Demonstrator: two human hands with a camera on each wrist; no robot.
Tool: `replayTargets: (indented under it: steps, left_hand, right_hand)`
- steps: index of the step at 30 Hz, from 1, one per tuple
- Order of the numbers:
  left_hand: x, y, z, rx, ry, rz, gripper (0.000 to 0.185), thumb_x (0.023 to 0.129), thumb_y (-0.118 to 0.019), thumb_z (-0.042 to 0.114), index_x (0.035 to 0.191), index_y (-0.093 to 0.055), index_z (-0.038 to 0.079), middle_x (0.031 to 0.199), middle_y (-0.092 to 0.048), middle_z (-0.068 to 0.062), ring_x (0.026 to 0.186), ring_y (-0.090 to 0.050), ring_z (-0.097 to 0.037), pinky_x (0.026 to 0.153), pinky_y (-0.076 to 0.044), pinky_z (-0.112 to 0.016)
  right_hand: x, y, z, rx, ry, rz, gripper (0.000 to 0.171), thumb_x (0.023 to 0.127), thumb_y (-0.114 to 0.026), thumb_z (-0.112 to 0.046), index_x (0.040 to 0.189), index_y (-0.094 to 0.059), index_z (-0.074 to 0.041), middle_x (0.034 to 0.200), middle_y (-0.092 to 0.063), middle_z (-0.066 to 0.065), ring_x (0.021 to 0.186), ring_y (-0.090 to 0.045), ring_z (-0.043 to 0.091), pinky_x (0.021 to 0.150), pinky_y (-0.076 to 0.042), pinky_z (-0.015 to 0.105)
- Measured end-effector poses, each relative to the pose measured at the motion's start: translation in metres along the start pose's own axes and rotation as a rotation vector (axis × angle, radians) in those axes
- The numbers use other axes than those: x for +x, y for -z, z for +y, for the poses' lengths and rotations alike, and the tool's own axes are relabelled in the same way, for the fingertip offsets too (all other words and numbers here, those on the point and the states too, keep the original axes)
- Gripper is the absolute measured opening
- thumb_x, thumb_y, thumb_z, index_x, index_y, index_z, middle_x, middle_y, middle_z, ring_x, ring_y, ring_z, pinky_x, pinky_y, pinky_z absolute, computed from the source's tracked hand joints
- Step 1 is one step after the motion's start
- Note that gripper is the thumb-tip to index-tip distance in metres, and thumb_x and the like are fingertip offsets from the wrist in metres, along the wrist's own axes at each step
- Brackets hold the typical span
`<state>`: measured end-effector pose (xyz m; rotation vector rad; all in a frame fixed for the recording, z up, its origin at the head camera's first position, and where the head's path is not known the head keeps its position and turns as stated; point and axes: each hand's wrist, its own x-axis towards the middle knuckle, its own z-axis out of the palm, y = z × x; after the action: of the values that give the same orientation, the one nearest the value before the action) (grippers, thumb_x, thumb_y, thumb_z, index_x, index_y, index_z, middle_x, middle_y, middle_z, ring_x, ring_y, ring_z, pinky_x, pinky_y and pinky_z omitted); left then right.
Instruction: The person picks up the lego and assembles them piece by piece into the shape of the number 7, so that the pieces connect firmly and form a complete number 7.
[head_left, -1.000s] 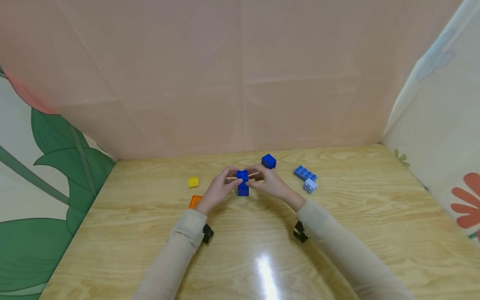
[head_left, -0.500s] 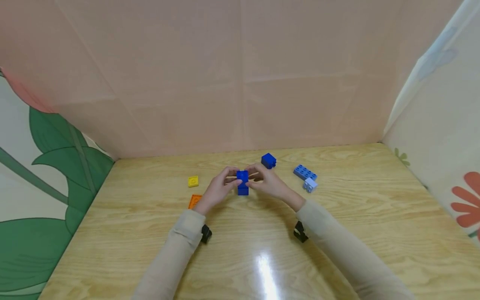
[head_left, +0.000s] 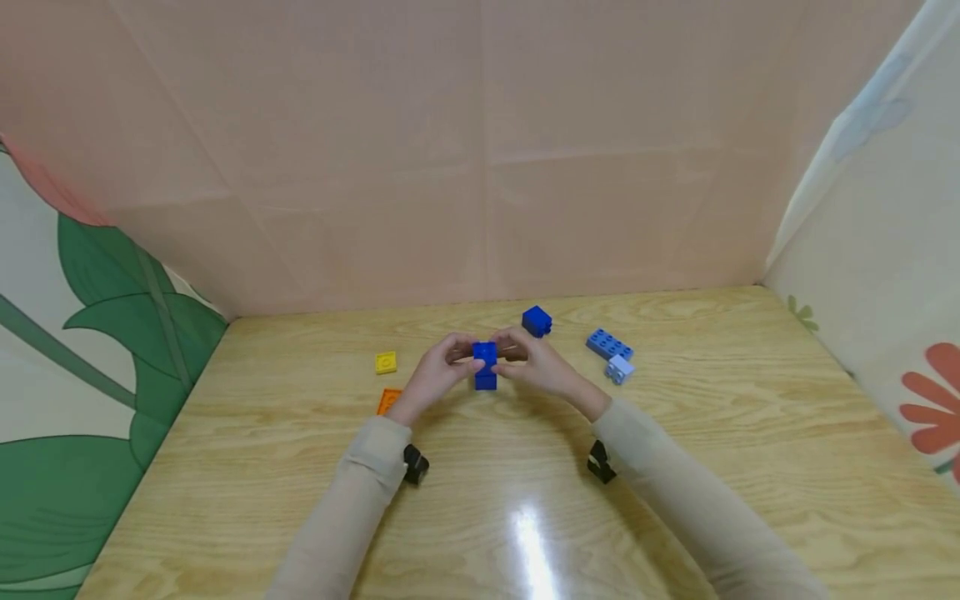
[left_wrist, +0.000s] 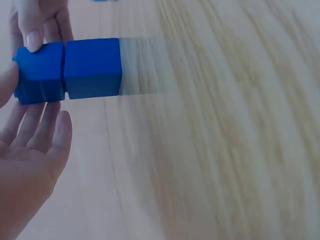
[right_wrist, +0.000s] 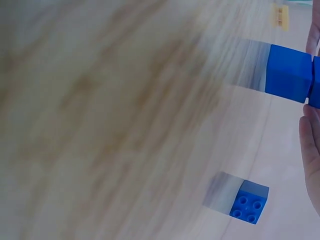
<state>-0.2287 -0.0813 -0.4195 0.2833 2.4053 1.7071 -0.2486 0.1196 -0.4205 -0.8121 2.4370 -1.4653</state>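
Observation:
Two dark blue toy bricks stand stacked at the middle of the table, the lower brick (head_left: 486, 382) on the wood and the upper brick (head_left: 484, 348) on it. A thin seam shows between them in the left wrist view, where the upper brick (left_wrist: 41, 75) has its studs away from the lower brick (left_wrist: 93, 69). My left hand (head_left: 435, 377) pinches the upper brick from the left, thumb on its near side. From the right, my right hand (head_left: 542, 367) pinches the same brick. The far fingers are partly hidden behind it.
Behind my right hand lies another dark blue brick (head_left: 537, 321), on its side. Farther right are a long blue brick (head_left: 609, 344) and a pale blue brick (head_left: 619, 369). On the left lie a yellow plate (head_left: 386, 362) and an orange piece (head_left: 388, 401), partly covered by my wrist.

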Motion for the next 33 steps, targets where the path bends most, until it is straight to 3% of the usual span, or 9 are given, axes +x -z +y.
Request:
replayTargets:
  steps: [24, 33]
  left_hand:
    - [0.004, -0.005, 0.009, -0.022, 0.091, 0.037, 0.035, 0.091, -0.065, 0.024, 0.125, -0.058, 0.017, 0.129, -0.059, -0.008, 0.126, -0.052, -0.028, 0.105, -0.044, -0.048]
    - [0.003, -0.004, 0.006, -0.043, 0.096, 0.027, 0.034, 0.091, -0.066, 0.022, 0.124, -0.059, 0.017, 0.126, -0.06, -0.007, 0.121, -0.054, -0.027, 0.103, -0.045, -0.046]
  right_hand:
    - [0.003, 0.007, 0.0, -0.023, 0.018, -0.019, 0.039, 0.089, -0.064, -0.002, 0.126, -0.05, 0.001, 0.125, -0.057, 0.023, 0.118, -0.057, 0.038, 0.104, -0.046, 0.051]
    - [0.003, 0.011, 0.0, -0.037, -0.038, -0.098, 0.044, 0.091, -0.061, -0.003, 0.132, -0.046, 0.001, 0.131, -0.055, 0.023, 0.123, -0.054, 0.039, 0.105, -0.045, 0.051]
